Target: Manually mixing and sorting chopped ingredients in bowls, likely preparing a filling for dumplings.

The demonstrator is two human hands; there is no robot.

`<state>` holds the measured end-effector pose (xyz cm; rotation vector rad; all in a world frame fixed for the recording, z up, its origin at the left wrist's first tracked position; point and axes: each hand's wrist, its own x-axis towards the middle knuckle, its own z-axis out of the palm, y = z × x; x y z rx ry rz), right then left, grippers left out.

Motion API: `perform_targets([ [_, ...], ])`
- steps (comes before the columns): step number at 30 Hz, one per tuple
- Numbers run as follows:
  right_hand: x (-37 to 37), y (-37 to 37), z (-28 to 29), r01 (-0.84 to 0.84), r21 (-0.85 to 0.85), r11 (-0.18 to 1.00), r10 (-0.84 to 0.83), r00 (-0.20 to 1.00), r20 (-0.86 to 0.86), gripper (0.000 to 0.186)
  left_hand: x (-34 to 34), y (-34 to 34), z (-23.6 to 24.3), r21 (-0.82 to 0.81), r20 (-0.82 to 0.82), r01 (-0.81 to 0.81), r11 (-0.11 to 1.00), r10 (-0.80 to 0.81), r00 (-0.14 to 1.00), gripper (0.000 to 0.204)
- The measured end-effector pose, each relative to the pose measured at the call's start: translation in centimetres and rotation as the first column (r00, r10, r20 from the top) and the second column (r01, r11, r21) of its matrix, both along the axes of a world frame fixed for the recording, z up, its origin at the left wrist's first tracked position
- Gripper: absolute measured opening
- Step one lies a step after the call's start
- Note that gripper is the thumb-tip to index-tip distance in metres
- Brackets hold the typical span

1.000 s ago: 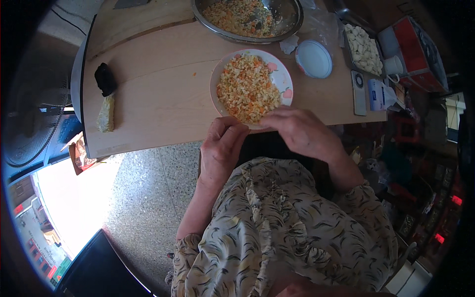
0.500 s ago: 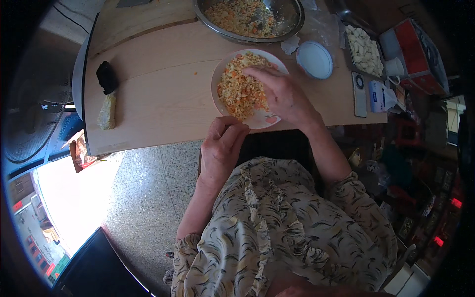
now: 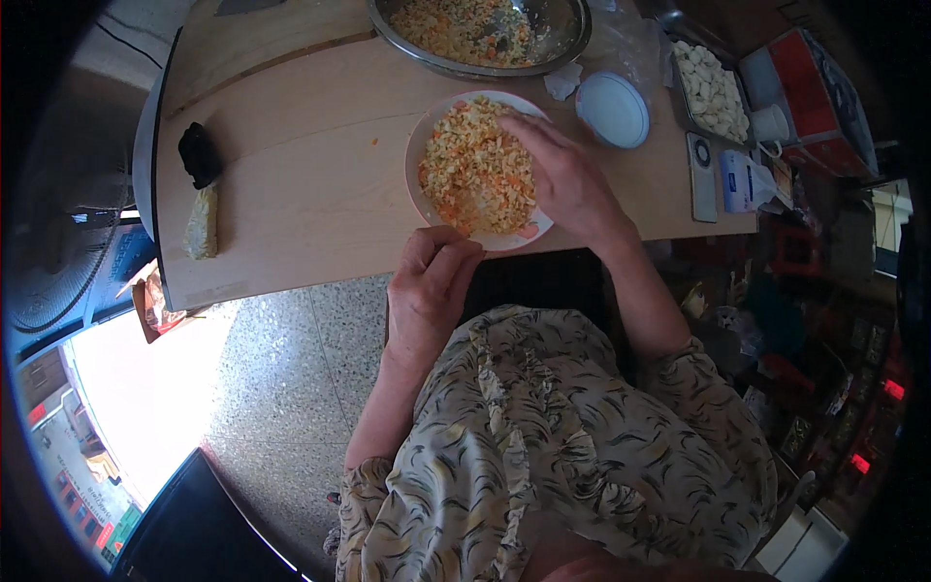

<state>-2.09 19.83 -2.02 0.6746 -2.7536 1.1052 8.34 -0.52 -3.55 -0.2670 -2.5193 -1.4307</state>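
Observation:
A white plate with a pink rim [image 3: 416, 165] lies close to the table's near edge. Spread over it is a finely chopped yellow and orange filling [image 3: 475, 167]. My left hand [image 3: 425, 286] is closed at the plate's near-left rim, fingers and thumb pinched together on the edge. From the right, my right hand [image 3: 577, 189] reaches over the plate, fingers stretched out and pressed against the right side of the filling. Its palm faces the food, and the thumb is partly hidden.
Beyond the plate stands a large metal bowl [image 3: 456, 68] of similar mixture. A small pale bowl [image 3: 613, 112] sits to its right, near a tray of white pieces [image 3: 714, 92], a phone [image 3: 702, 177] and a tissue pack [image 3: 739, 182]. A yellowish roll with a black end [image 3: 202, 223] lies left.
My right hand has shifted slightly to the right, and the filling now spreads further over the near part of the plate. My left hand stays at the rim.

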Motion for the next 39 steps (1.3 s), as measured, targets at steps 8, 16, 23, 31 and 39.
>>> perform_targets([
  [8, 1.5, -0.3, 1.2, -0.222, -0.058, 0.973, 0.228, 0.962, 0.147, 0.055, -0.1, 0.0, -0.3, -0.004, 0.009, 0.011, 1.000, -0.011, 1.000, 0.015],
  [16, 1.8, -0.7, 1.2, 0.129, 0.405, 0.905, -0.194, 0.973, 0.122, 0.033, -0.1, -0.1, 0.0, -0.003, 0.013, 0.010, 1.000, -0.010, 1.000, 0.015],
  [23, 1.5, -1.6, -0.2, 0.030, 0.008, 1.000, -0.031, 0.993, 0.111, 0.037, 0.0, -0.1, 0.0, -0.008, 0.018, 0.013, 1.000, -0.013, 1.000, 0.015],
  [31, -0.9, -1.1, -1.4, -0.062, 0.167, 0.984, 0.078, 0.993, -0.090, 0.036, -0.2, -0.2, -0.1, -0.011, -0.004, 0.030, 0.999, -0.030, 1.000, 0.016],
  [39, -0.6, -2.3, 0.9, 0.031, 0.045, 0.999, -0.029, 0.998, -0.057, 0.017, -0.1, -0.3, -0.1, 0.016, 0.022, 0.017, 1.000, -0.017, 1.000, 0.016],
])
